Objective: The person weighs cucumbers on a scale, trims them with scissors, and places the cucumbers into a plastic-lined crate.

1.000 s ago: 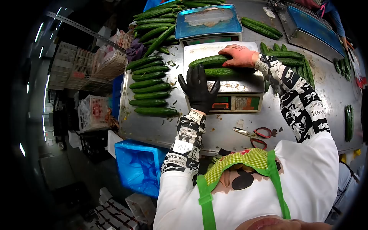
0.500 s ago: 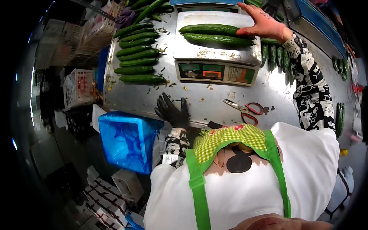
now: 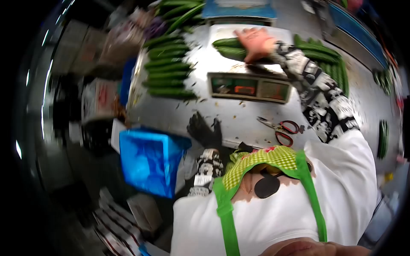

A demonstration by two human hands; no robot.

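Observation:
Two long green cucumbers point(image 3: 230, 52) lie side by side on the pale top of a weighing scale point(image 3: 251, 87). My bare right hand point(image 3: 256, 44) is over their middle, its fingers curled across them and hiding their right part; motion blurs it a little. In a black glove, my left hand point(image 3: 206, 132) rests at the near table edge, fingers spread and nothing in it. Scissors with red handles point(image 3: 282, 128) lie on the metal table point(image 3: 171, 109) to its right. A row of cucumbers point(image 3: 168, 68) stands left of the scale.
More cucumbers point(image 3: 324, 55) are grouped right of the scale, and others point(image 3: 181, 10) are piled at the back left. A bin lined with blue plastic point(image 3: 128, 149) stands by the table's near left edge. A second blue-topped scale point(image 3: 239, 10) is behind.
My right hand has come left and down from the cucumbers' right end onto their middle. The camera view has shifted slightly; my left hand stays spread at the table edge.

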